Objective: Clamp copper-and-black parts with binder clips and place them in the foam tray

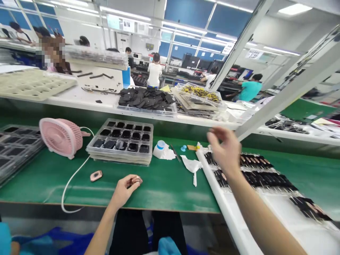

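My left hand (124, 190) rests near the front of the green table with its fingers closed around a rose-gold smartwatch case (137, 180). Left of it, a second rose-gold watch case (96, 175) lies flat on the table. My right hand (225, 150) is raised over the left edge of a white foam tray (212, 180) with rows of black parts (267, 180), some with rose-gold pieces. Motion blurs the right hand's fingers, so whether they hold anything is unclear.
A stack of clear trays (119, 157) with black square parts stands behind my left hand, beside a pink fan (60, 138) with a white cable (69, 185). Tweezers (175, 153), a blue-topped bottle (160, 148) and white tissue (191, 164) lie mid-table. A loaded shelf (183, 118) runs behind.
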### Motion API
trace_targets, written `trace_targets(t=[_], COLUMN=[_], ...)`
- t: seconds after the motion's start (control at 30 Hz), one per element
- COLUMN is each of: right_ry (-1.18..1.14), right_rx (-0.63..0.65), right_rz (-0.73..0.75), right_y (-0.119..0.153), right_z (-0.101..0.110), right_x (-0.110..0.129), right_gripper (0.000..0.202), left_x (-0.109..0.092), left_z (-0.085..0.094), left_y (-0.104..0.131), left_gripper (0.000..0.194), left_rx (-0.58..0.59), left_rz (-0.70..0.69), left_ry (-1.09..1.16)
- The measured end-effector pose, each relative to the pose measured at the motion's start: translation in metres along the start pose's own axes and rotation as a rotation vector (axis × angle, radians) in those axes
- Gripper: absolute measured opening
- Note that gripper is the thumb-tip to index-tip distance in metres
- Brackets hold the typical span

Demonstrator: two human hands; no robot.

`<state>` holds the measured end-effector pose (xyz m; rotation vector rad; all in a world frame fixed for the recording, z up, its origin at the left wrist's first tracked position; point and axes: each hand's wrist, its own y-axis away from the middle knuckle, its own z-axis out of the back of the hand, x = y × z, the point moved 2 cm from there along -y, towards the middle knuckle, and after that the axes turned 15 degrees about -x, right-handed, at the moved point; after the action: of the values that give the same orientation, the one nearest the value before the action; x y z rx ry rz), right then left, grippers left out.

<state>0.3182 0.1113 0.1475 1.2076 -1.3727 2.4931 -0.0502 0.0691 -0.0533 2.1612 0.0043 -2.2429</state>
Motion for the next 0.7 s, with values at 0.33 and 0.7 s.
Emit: trace_targets(t=[0.33, 0.7], right_ry=[0.094, -0.216], right_rx=[0.004, -0.315], right_rz=[-0.208, -0.153], right_y=[-0.137, -0.116], right_z=[-0.192, -0.147], right_x=[0.029, 0.049], right_gripper=[0.035, 0.010], left_x=[-0.007, -0.011], left_z=[-0.002, -0.004], left_y=[-0.002, -0.001], left_gripper=[0.024, 0.037], left_rx=[-0.007, -0.087], left_rz=[-0.063, 0.043], left_ry=[0.003, 0.193])
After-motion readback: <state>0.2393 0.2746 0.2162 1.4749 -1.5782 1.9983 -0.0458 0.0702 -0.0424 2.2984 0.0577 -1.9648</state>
